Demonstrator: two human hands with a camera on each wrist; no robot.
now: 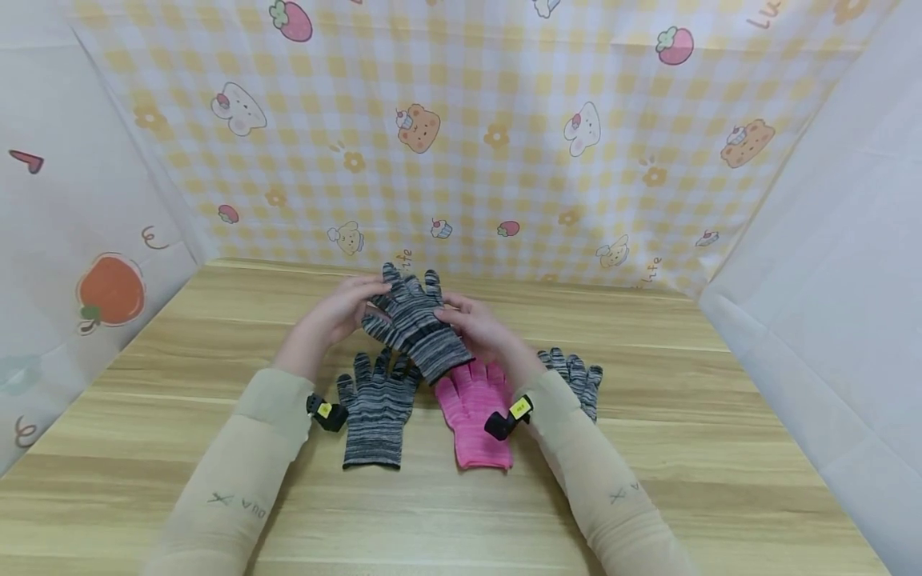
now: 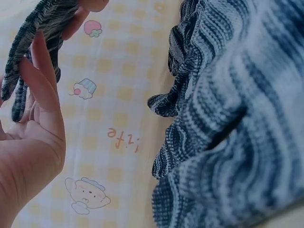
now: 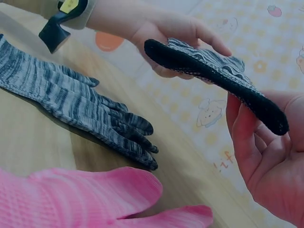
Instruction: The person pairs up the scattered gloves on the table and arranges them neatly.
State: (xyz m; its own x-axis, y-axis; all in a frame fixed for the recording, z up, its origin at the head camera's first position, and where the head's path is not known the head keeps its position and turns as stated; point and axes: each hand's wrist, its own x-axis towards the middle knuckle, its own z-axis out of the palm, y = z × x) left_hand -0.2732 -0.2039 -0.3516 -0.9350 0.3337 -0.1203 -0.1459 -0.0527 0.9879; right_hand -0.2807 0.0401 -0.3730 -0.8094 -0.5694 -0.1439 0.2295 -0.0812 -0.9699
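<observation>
A grey-and-black striped knit glove [image 1: 421, 328] is held up above the table, fingers toward the back and cuff toward the front. My left hand [image 1: 346, 308] grips its left edge near the fingers. On its other edge, my right hand [image 1: 475, 320] pinches it between thumb and fingers. The right wrist view shows its dark cuff edge [image 3: 213, 76] stretched between both hands. Beneath, a second striped glove [image 1: 376, 416] lies flat at the left. Beside it is a pink glove [image 1: 479, 420], partly covered by the held glove and my right hand.
Another striped glove [image 1: 579, 380] lies at the right, partly hidden by my right forearm. The wooden table [image 1: 691, 448] ends at a yellow checked cloth [image 1: 490, 176] behind, with white cloth sheets at both sides. Each wrist carries a small black camera [image 1: 327, 412].
</observation>
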